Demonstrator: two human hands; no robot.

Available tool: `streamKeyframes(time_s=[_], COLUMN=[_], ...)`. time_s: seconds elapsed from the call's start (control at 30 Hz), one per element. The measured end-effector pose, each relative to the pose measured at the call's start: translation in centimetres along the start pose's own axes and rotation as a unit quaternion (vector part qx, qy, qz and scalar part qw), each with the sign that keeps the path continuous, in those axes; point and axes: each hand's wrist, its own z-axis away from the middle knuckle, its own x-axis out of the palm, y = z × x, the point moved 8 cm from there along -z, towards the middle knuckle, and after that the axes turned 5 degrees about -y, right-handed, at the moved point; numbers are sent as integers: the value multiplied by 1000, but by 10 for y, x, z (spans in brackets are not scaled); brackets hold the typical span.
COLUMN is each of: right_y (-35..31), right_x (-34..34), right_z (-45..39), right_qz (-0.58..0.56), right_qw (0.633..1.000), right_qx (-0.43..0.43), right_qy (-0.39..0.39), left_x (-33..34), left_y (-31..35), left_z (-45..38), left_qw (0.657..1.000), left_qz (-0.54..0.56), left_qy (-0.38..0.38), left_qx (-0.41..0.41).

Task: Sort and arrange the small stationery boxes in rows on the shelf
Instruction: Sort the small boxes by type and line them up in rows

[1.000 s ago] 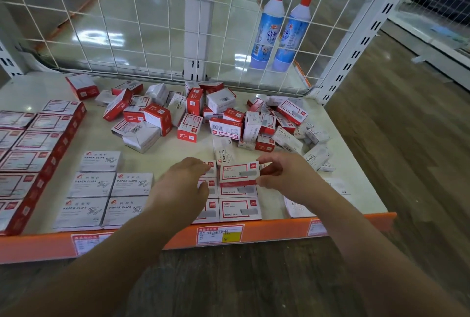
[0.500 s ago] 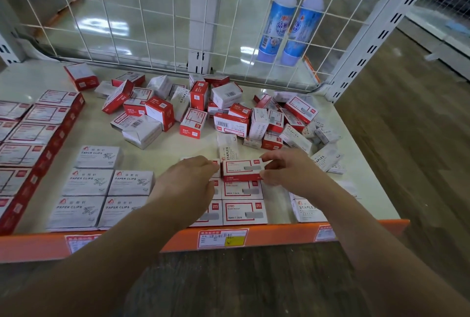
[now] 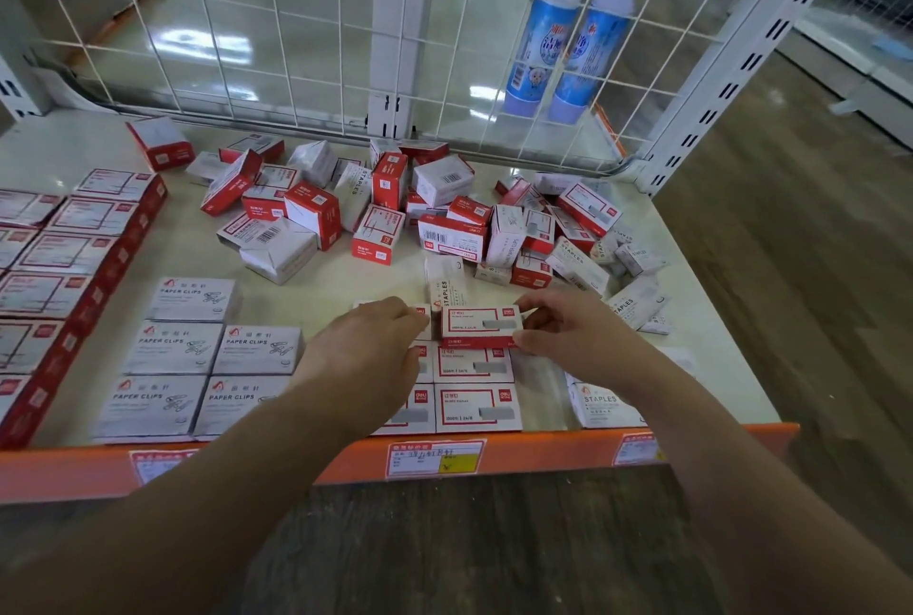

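Head view: right hand (image 3: 568, 338) pinches the right end of a red-white staple box (image 3: 481, 327), long axis left-right, label up, at the back of a short column of like boxes near the shelf (image 3: 346, 278) front edge. Left hand (image 3: 375, 348) lies palm-down on the neighbouring column; grip unclear. Loose box pile (image 3: 444, 214) crowds the rear. Paper-clip rows (image 3: 197, 357) sit left. Bare strip between pile and rows. Wire grid (image 3: 296, 22) behind.
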Motion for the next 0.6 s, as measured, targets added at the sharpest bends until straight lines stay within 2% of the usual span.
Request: streamKeyframes(time_s=[0.3, 0.47, 0.6], right_y=[-3, 6, 8], right_x=[0, 1, 2], right_z=[1, -5, -7], right_qz=[23, 2, -15], right_qw=[1000, 1000, 999], right_qx=[-10, 30, 32], right_qy=[14, 2, 16], left_x=[2, 0, 2], left_y=[0, -1, 1], left_z=[0, 0, 1], left_qw=[1000, 1000, 1000], left_qz=[-4, 27, 12], left_qy=[-10, -5, -7], left_qx=[-5, -9, 9])
